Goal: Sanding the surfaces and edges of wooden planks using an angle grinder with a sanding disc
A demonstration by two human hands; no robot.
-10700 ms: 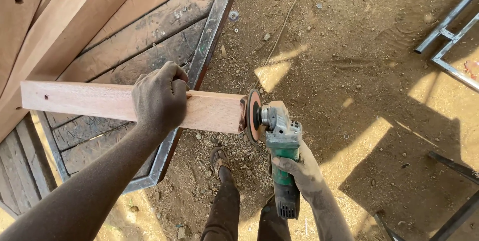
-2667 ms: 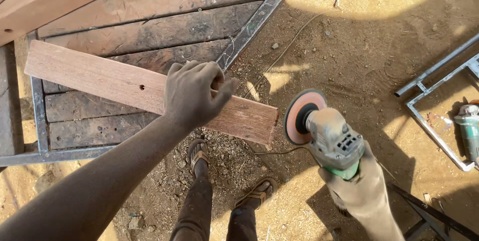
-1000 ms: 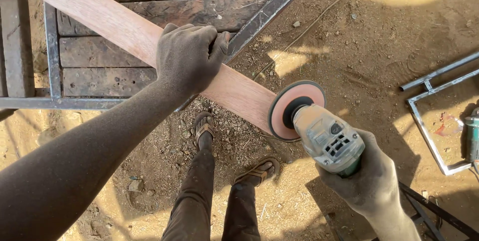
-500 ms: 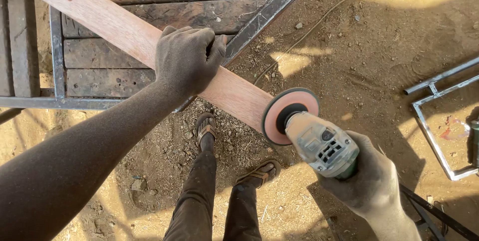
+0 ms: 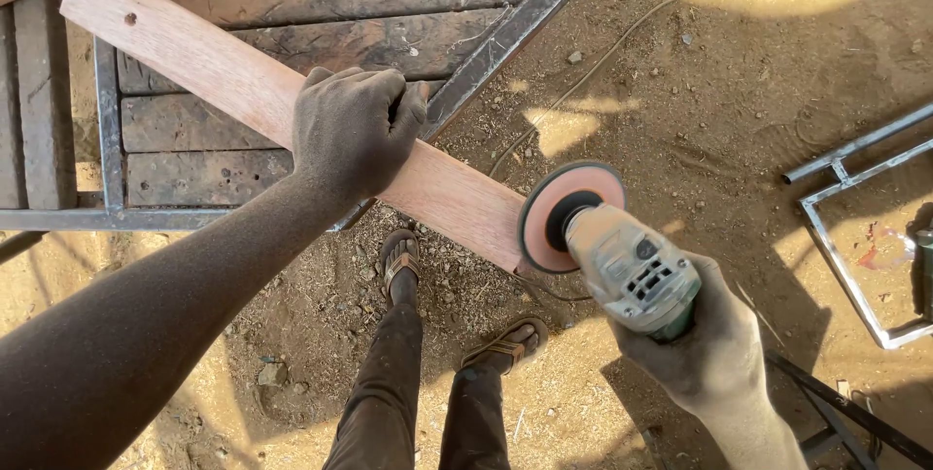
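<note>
At the far left, a platform of dark weathered planks in a grey metal frame [image 5: 107,120] lies on the ground. Across it runs a long, pale reddish wooden board [image 5: 243,91], slanting from the far left down toward the near right, its near end jutting out past the frame over the dirt. The left hand [image 5: 350,130] is closed over the board near its middle, fingers curled over the far edge and palm pressing down on the face.

Below the board's free end, two feet in brown sandals [image 5: 457,305] stand on the sandy ground [image 5: 680,62], dark trousers above them.

Just right of the board's near end, the round orange sanding disc [image 5: 569,212] of a grey-bodied angle grinder [image 5: 632,271] touches the end grain. The right hand [image 5: 709,344] is wrapped tight round the grinder's rear body. A thin cable [image 5: 603,57] trails over the dirt beyond.

At the far right lies a welded frame of grey square steel tube [image 5: 846,256].

Compared with half a second ago, the disc sits a little nearer and lower on the board's end, and the grinder body has turned more toward the camera. About eleven seconds ago the board lay level, with the disc edge-on at its end.
</note>
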